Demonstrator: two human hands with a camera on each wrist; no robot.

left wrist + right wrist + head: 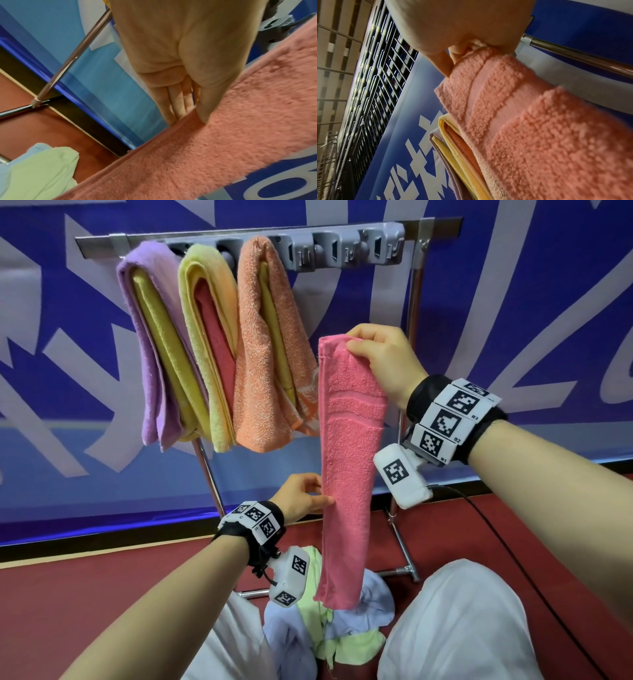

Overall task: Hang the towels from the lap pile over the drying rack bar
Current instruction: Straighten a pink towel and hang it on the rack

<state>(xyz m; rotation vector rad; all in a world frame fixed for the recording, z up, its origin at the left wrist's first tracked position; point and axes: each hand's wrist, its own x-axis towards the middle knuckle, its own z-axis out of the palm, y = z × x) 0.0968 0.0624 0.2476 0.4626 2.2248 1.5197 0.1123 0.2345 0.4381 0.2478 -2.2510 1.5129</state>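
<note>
A long pink towel [347, 460] hangs folded lengthwise in front of the drying rack bar [267, 234]. My right hand [356, 344] pinches its top corner, fingers curled round the cloth [471, 54]. My left hand [320, 496] pinches the towel's left edge about halfway down, thumb on the front [204, 115], straight fingers [171, 105] behind. Three folded towel bundles hang over the bar: purple with yellow [150, 344], yellow with red [209, 337], orange [267, 347]. The lap pile [329, 625] of light blue and green cloths lies between my knees.
The bar's right part, under a grey clip holder [342, 246], holds no towel. The rack's steel upright [412, 302] stands just behind my right hand; its foot bars [400, 568] rest on the red floor. A blue banner wall is behind. A black cable [496, 535] runs right.
</note>
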